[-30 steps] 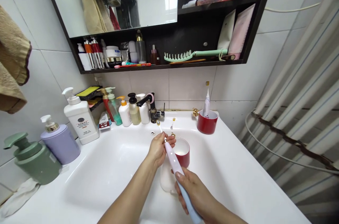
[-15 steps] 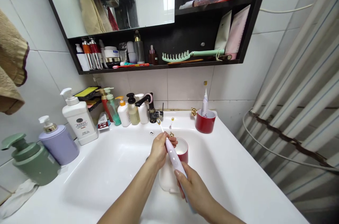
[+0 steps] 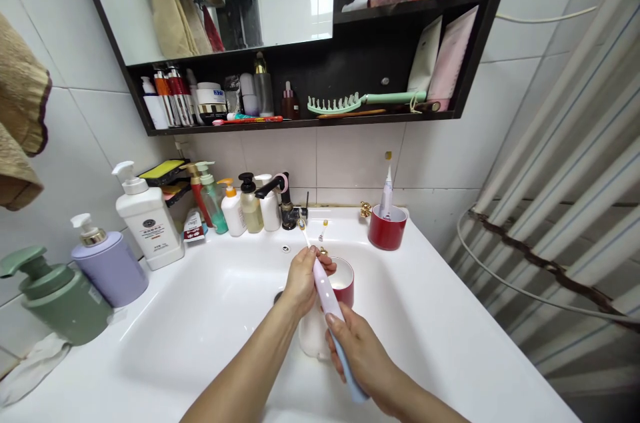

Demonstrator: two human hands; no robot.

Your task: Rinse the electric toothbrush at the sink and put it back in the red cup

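Observation:
Over the white sink [image 3: 210, 316] I hold an electric toothbrush [image 3: 325, 286], its handle fading from pink to blue. My left hand [image 3: 303, 282] pinches it near the neck, where the slim white brush head begins. Lower down, my right hand [image 3: 357, 346] is wrapped around the handle. The bristles point up and away, toward the faucet. Behind the handle a red cup [image 3: 346, 290] with a white inside stands in the basin. Beside it is a whitish, rounded object [image 3: 311, 336], partly hidden by my hands. A small brush head [image 3: 324, 230] lies on the sink's back edge.
A black faucet [image 3: 286, 206] rises at the back. To its right, another red cup [image 3: 387, 231] holds a second electric toothbrush [image 3: 387, 191]. Pump bottles line the left side, including a purple one [image 3: 113, 270]. A dark shelf [image 3: 295, 123] hangs above.
My right hand has shifted slightly left and up along with the toothbrush handle, and more of its blue end shows. My left hand keeps its pinch at the neck. The camera view has moved a little.

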